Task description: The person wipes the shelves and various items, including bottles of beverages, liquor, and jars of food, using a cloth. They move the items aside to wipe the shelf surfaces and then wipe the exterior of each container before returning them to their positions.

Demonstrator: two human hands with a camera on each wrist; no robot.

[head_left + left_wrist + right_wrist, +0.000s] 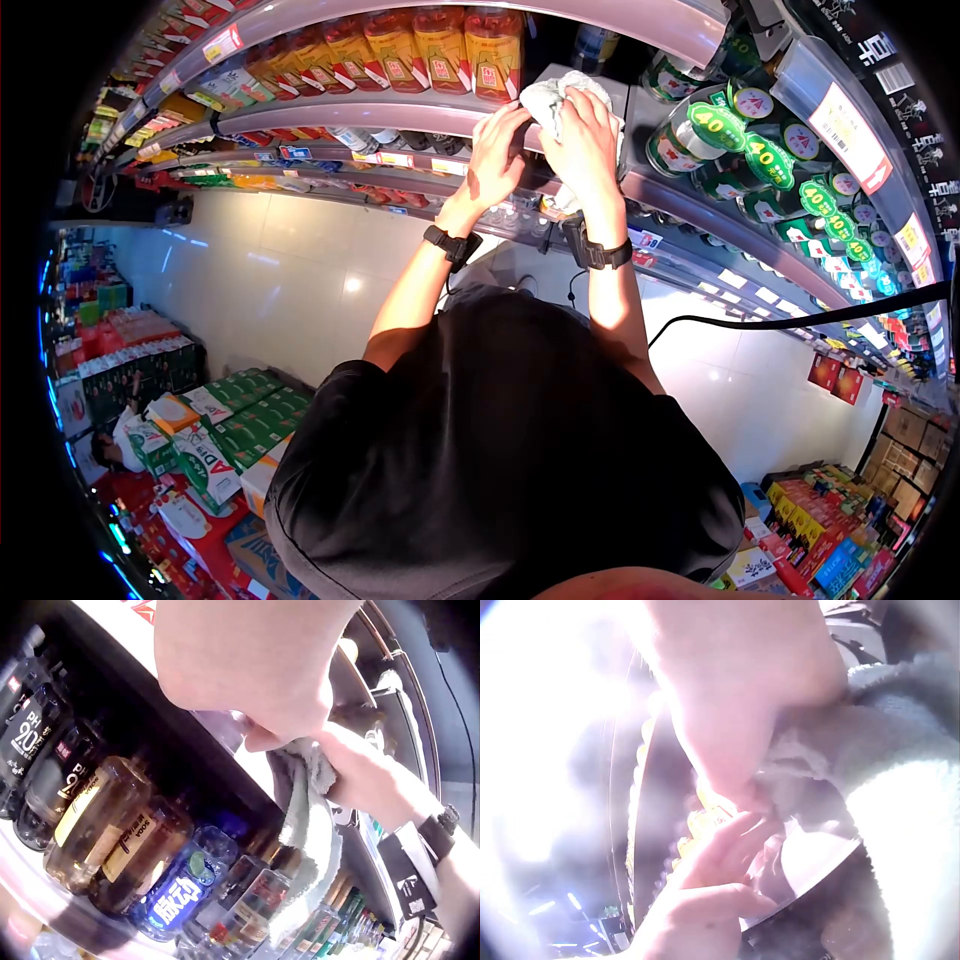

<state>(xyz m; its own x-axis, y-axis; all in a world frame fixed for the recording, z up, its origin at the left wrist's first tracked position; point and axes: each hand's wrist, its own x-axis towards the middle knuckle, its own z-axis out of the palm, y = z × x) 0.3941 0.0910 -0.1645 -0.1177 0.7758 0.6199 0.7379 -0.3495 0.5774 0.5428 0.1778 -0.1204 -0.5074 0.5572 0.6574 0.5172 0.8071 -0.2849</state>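
A pale, crumpled cloth (545, 97) lies at the shelf edge in the head view, beneath the fingers of my right hand (583, 140), which grips it. Beside it on the left, my left hand (495, 158) rests at the shelf edge, fingers extended towards the cloth. In the left wrist view, the cloth (309, 844) hangs in folds below my right hand (375, 769), while my left hand (251, 664) fills the top. Glare washes out much of the right wrist view, where my left hand (709, 889) shows below my right hand (727, 682), with the cloth (911, 825) on the right.
Amber-red bottles (440, 50) line the shelf left of the hands. Green-labelled jars (690, 135) stand to the right. Dark bottles (34, 739) and a blue-labelled bottle (180, 892) occupy a shelf in the left wrist view. Stacked green cartons (250, 405) are at lower left in the head view.
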